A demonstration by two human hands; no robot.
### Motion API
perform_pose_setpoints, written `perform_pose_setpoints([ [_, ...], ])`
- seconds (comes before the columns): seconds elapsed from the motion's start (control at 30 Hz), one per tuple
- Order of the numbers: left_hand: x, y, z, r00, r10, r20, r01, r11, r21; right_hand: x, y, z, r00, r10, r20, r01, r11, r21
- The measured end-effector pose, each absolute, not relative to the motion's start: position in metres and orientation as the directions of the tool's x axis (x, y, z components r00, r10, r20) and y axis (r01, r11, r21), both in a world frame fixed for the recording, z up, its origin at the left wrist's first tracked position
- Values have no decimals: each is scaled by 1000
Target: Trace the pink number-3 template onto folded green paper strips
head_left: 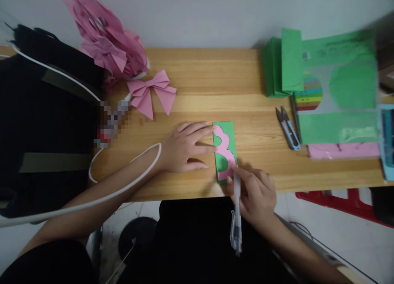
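Note:
A small green paper rectangle (231,142) lies near the front edge of the wooden table (203,79). On it rests a pink wavy cut-out (224,150). My left hand (186,146) lies flat beside the paper, fingers stretched out, fingertips pressing on the pink cut-out's left edge. My right hand (257,193) is closed around a clear pen (237,212), whose tip touches the lower right side of the cut-out.
A pink paper bow (152,93) and a pile of pink bows (107,37) lie at the back left, by a black bag (40,124) with a white cable. Thread snips (288,128), green paper stacks (283,64), and a pink sheet (343,150) lie at the right.

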State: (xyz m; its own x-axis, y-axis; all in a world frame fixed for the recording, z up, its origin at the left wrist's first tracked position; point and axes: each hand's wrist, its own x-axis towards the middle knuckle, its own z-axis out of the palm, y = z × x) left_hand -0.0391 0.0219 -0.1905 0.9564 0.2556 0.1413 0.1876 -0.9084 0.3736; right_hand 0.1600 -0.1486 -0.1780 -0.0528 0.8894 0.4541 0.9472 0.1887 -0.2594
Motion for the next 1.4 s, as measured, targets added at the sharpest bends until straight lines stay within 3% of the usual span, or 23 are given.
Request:
perform_pose_setpoints([
  [1.4, -37, 19, -194, 965, 183, 187, 136, -961, 240, 165, -150, -190, -63, 864, 499, 921, 243, -305],
])
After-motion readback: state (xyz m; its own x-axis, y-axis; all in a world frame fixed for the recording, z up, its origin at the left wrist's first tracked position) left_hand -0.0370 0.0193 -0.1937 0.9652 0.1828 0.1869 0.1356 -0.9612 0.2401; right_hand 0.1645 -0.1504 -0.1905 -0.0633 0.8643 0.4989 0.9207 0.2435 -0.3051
